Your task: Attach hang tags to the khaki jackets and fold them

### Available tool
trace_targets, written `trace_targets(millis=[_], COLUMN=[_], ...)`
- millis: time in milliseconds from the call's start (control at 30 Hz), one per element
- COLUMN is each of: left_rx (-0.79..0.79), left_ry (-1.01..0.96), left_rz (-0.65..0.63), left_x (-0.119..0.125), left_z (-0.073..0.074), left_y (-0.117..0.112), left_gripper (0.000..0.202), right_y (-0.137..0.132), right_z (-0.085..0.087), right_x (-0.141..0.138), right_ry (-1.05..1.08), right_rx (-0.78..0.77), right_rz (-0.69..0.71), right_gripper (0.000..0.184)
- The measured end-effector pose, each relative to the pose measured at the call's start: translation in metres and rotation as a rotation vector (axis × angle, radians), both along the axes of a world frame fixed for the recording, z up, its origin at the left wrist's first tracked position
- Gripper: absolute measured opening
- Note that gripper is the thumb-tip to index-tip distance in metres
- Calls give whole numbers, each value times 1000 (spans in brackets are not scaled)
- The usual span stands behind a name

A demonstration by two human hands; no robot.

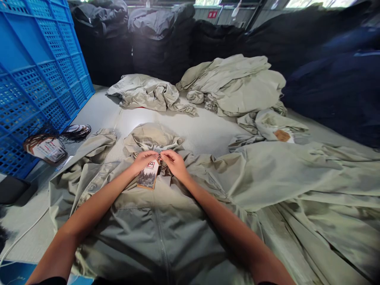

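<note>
Jacket flat; L hand, R hand pinch tag.

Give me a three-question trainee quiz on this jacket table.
1. True or false: the left hand and the right hand meet at the neck of the pale jacket.
2. Where does the blue crate stand? A. to the left of the jacket. B. to the right of it. C. on top of it.
3. Fill in: hanging under the left hand is a printed ____.
Key: 1 true; 2 A; 3 hang tag.
</note>
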State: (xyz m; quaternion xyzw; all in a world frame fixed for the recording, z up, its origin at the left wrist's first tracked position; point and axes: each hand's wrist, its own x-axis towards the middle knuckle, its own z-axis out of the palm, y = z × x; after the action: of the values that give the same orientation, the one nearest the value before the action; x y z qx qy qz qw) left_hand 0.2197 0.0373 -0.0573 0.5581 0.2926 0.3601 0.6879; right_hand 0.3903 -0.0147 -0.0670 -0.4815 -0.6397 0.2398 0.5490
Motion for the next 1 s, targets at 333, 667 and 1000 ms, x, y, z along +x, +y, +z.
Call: trace_targets(millis=[333,667,1000], left_rx=[-4,-10,45], left_ry=[-32,-14,20], left_rz=[49,33,56], left_x=[3,2,3], left_z=[0,-3,-2], left_y=[0,1,3], left_gripper=[38,41,39], right_y=[-7,-10,-5], right_z=[4,3,2], right_x=[-3,-1,-2], right_ry=[-219,-418,-347], right_rx=[232,212,197], right_rz=[-137,-152,-135], right_gripper=[20,22,13])
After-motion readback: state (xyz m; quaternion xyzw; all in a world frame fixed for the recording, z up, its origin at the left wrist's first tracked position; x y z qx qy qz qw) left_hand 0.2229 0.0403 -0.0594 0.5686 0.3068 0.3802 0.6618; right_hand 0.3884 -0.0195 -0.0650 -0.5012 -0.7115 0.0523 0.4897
